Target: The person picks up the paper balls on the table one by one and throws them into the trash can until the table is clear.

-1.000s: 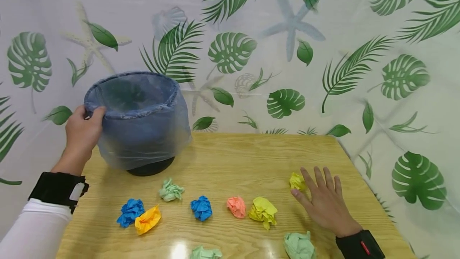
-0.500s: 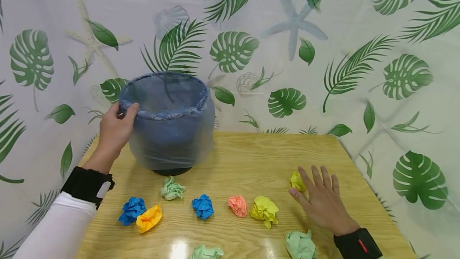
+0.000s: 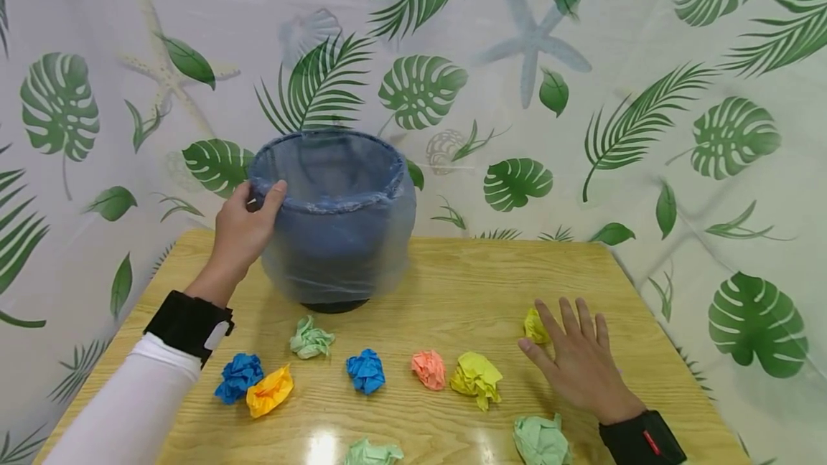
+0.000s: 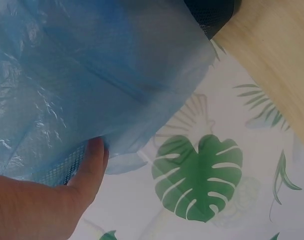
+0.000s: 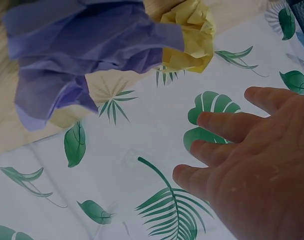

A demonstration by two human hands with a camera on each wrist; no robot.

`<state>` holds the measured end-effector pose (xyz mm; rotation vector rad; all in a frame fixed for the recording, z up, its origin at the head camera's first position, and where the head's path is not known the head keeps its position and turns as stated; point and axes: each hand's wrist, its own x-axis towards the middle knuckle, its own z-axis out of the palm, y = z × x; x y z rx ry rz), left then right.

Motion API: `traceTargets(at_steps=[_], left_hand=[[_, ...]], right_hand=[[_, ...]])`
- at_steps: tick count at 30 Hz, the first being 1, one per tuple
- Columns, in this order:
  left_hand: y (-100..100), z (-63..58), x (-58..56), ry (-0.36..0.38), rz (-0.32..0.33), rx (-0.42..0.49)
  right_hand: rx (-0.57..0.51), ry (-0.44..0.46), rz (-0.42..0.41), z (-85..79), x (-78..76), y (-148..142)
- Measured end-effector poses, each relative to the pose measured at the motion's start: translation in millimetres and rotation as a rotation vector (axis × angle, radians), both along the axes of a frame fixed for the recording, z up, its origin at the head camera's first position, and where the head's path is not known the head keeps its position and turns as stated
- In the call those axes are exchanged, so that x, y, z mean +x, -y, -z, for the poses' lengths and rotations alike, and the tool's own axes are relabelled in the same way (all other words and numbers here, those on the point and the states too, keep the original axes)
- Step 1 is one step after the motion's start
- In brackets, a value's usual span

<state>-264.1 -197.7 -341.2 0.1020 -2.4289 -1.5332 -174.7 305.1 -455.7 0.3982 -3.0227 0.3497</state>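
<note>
A bin (image 3: 336,221), wrapped in a translucent blue liner (image 4: 92,75), is on the far part of the worktop (image 3: 504,271), left of centre and roughly upright; whether its base sits fully down cannot be told; the left grip (image 3: 248,224) pinches its rim at the left; the step in hand looks like positioning the bin, and the next move probably calls for a firm hold on that rim, with the base kept clear of the pale green ball (image 3: 312,338) just on its near side; nearer and rightward lie a blue ball (image 3: 366,371) and a coral ball (image 3: 428,369); the right grip (image 3: 578,368) is spread, holding nothing, beside a small yellow ball (image 3: 534,326), with crumpled purple paper (image 5: 92,50) near its fingertips.
</note>
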Motion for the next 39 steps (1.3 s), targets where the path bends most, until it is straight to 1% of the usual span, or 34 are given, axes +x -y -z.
traceTargets(at_steps=[7,20,27,31,39], left_hand=[[-14,1.0,-3.8,-0.009,0.035,-0.006],[-41,3.3,-13.1,-0.011,0.056,0.0],[-58,4.0,-18.6,-0.029,0.09,-0.001],[-66,3.7,-21.0,-0.031,0.098,-0.011],[-85,1.1,-24.4,-0.005,0.103,-0.017]], right_hand=[[0.006,-0.007,0.002,1.0,-1.6,0],[-0.003,0.001,-0.001,2.9,-1.6,-2],[-0.003,-0.009,0.0,4.2,-1.4,-3],[-0.006,-0.008,0.003,3.9,-0.2,-3],[-0.007,-0.01,0.007,4.0,1.1,-5]])
